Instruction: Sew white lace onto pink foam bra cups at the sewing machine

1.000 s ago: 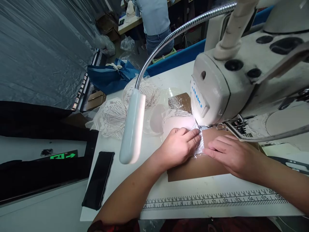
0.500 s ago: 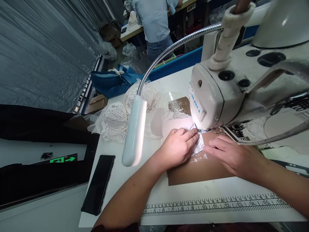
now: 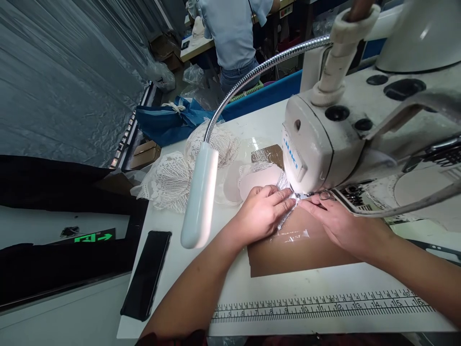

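White lace fabric (image 3: 283, 220) lies by the needle area of a white sewing machine (image 3: 312, 144), joined to or touching a pale padded cup (image 3: 260, 179). My left hand (image 3: 264, 211) rests on the lace left of the needle, its fingers stretched out flat and pressing down. From the other side, my right hand (image 3: 340, 222) reaches in with fingertips together at the lace edge, close to the presser foot; whether they pinch it firmly is partly hidden. Beneath both hands is a brown board (image 3: 298, 257) with clear tape on it.
A lit gooseneck lamp (image 3: 200, 197) hangs over the left of the table (image 3: 187, 288). Behind it are lace cups (image 3: 169, 180). A black phone (image 3: 146, 276) lies at left, and a printed ruler (image 3: 317, 307) runs along the front. A person (image 3: 230, 36) sits beyond the blue cloth (image 3: 165, 122).
The lace between my hands has turned and narrowed to a strip, showing more of the cup behind. My right fingertips have moved up and left to the presser foot; my left hand shifted slightly left.
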Demonstrator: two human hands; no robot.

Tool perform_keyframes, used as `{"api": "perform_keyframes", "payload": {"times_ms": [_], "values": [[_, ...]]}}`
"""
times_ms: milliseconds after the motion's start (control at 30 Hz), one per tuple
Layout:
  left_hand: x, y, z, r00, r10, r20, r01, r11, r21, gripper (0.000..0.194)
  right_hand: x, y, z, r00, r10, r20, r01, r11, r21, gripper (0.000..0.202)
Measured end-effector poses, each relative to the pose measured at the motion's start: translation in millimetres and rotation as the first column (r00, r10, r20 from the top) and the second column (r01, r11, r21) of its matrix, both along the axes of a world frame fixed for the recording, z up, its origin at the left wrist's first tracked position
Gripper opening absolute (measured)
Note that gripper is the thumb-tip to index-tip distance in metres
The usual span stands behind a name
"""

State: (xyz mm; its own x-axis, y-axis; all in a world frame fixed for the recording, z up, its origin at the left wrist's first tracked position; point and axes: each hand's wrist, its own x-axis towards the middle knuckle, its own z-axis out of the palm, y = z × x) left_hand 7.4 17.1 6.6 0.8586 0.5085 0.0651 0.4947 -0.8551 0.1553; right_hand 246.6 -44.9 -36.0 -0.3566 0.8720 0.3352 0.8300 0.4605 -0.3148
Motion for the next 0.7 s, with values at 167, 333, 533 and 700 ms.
{"api": "perform_keyframes", "payload": {"times_ms": [167,333,533,700], "values": [[0,2,-1.2,0.998,0.065,-0.009,-0.065,0.998,0.019,0.039,2,-1,8.0,0.999,-0.030,-0.017,0.028,0.994,-0.110,0.027],[0,2,-4.4,0.995,0.088,-0.041,-0.086,0.996,0.036,0.040,2,-5,-1.1,0.984,-0.028,0.175,0.014,0.996,0.083,0.044],[1,-8,12.9,0.979,0.171,-0.110,-0.170,0.985,0.014,0.044,10,-8,-6.0,0.986,0.011,0.167,-0.043,0.981,0.189,0.051],[-1,-28,46.0,0.965,0.165,-0.203,-0.210,0.952,-0.222,0.052,11,-6,8.6,0.987,-0.027,0.159,-0.020,0.958,0.287,0.039]]}}
